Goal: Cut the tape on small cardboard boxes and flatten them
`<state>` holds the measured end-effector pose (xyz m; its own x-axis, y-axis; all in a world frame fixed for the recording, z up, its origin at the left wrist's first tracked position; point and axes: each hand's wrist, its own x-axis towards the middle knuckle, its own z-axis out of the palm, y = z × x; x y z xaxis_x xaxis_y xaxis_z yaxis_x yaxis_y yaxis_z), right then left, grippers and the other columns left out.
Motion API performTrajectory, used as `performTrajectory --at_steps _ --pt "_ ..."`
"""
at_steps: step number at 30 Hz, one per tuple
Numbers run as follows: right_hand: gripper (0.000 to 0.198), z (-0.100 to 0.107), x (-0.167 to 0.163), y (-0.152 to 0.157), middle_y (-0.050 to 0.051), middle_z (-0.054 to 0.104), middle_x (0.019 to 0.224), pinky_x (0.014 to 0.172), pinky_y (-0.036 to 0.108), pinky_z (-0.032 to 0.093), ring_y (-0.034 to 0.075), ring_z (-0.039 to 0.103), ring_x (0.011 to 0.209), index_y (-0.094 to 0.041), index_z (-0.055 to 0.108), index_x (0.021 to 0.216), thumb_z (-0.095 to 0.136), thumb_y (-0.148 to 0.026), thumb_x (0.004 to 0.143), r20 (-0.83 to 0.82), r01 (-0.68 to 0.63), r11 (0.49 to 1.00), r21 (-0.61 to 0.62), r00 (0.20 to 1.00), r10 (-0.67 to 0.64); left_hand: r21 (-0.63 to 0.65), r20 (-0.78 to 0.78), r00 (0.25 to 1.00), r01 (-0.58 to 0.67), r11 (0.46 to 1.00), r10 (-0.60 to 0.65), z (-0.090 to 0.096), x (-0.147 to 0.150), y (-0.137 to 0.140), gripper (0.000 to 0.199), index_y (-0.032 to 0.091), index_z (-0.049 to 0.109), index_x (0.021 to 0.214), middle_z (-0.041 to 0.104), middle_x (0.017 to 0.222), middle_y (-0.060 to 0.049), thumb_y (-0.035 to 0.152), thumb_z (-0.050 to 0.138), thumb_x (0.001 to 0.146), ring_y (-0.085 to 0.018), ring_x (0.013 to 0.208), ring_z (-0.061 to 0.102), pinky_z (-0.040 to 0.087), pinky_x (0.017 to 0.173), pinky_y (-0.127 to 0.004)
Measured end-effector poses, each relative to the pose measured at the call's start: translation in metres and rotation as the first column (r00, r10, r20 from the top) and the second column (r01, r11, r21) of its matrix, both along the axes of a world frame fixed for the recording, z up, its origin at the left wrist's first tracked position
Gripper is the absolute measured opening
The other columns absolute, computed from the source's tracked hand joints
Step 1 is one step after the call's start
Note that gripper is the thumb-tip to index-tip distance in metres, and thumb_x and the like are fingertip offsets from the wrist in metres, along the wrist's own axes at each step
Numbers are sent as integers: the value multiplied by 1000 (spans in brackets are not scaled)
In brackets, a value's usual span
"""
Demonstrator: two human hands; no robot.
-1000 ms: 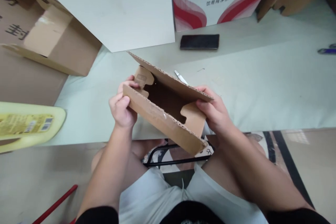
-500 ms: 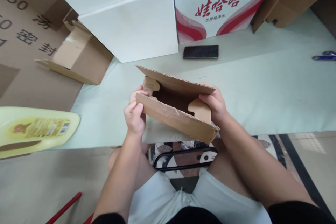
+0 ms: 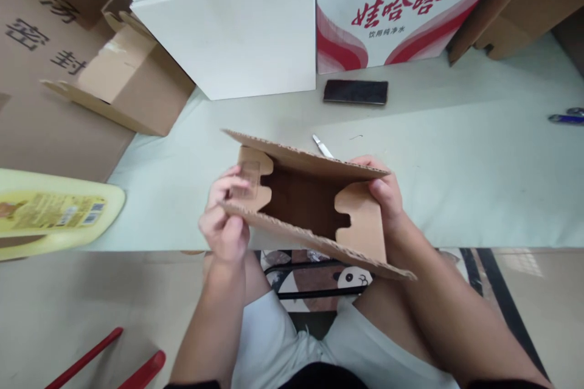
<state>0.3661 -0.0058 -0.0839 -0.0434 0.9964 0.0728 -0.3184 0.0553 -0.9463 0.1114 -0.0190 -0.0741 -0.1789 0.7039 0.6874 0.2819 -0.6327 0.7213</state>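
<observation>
Between my two hands is a small brown cardboard box [image 3: 314, 161], its top open and its inside in shadow. My left hand [image 3: 225, 219] grips the left end, thumb on the near flap and fingers against the left end flap, where a strip of clear tape shows. At the far right corner my right hand [image 3: 383, 191] pinches the long far flap. Both notched end flaps tilt inward over the opening. A thin silver-white tool [image 3: 322, 146] pokes out from behind the far flap, its other end hidden.
A black phone [image 3: 356, 92] lies in front of a white-and-red carton [image 3: 396, 18]. Left of it stand a white box [image 3: 237, 36], another cardboard box [image 3: 132, 79] and a yellow bottle [image 3: 59, 209]. A blue pen-like item [image 3: 566, 118] rests at right. Red legs [image 3: 141, 371] stand on the floor.
The cardboard box has opened wider, its long flaps further apart and more of the inside showing. It sits a little lower in view. The silver-white tool has come into sight behind it.
</observation>
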Motion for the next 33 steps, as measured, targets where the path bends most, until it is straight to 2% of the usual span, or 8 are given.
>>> performTrajectory --at_steps 5,9,14,17,19,25,28,33 --pt "46 -6 4 -10 7 75 98 91 48 55 29 70 97 -28 72 93 67 -71 78 -51 -81 982 172 995 91 104 -122 991 -40 994 53 19 11 -40 46 26 59 56 63 78 -6 54 50 91 -33 103 61 45 103 -61" --pt "40 -6 6 -11 5 75 96 89 45 54 26 69 93 -29 73 94 66 -66 82 -37 -70 971 229 996 80 96 -150 989 -7 995 21 23 9 -48 47 27 63 60 64 79 -7 56 45 92 -34 105 59 45 100 -62" --pt "39 4 6 -12 4 72 89 76 43 55 25 67 81 -30 71 88 66 -68 83 -53 -51 990 129 997 58 57 -299 948 133 990 -110 25 -13 -39 43 31 79 81 71 98 -7 60 48 89 -33 103 62 50 94 -56" --pt "35 5 7 -11 4 71 87 67 38 53 22 65 75 -29 72 86 69 -63 85 -65 -49 992 113 996 57 -46 -476 852 223 974 -217 34 -23 -34 46 33 78 119 72 112 -10 56 50 91 -31 100 61 51 87 -50" --pt "33 3 7 -10 4 71 85 65 36 52 21 65 74 -27 72 86 70 -60 87 -56 -60 989 138 996 68 -123 -623 740 228 966 -253 42 -25 -33 49 31 74 129 73 118 -10 53 50 92 -30 99 61 49 85 -47" --pt "33 -1 9 -11 3 71 85 64 34 51 20 65 75 -26 73 89 66 -58 90 -50 -84 985 149 994 92 -217 -800 571 17 976 -188 53 -24 -38 62 25 79 121 57 143 -14 65 41 93 -37 123 53 40 105 -56" --pt "30 1 10 -12 2 70 83 62 34 51 19 64 73 -27 73 91 65 -56 91 -35 -83 983 162 995 90 -213 -789 595 -33 976 -152 48 -25 -40 62 23 80 106 47 148 -16 70 43 89 -42 133 44 38 110 -62" --pt "24 -1 8 -12 2 67 89 69 34 51 19 62 78 -29 69 98 65 -52 92 10 17 971 239 1000 -20 -202 -624 764 43 978 -162 34 -28 -35 49 22 72 97 43 140 -18 66 55 85 -44 139 42 45 107 -61"
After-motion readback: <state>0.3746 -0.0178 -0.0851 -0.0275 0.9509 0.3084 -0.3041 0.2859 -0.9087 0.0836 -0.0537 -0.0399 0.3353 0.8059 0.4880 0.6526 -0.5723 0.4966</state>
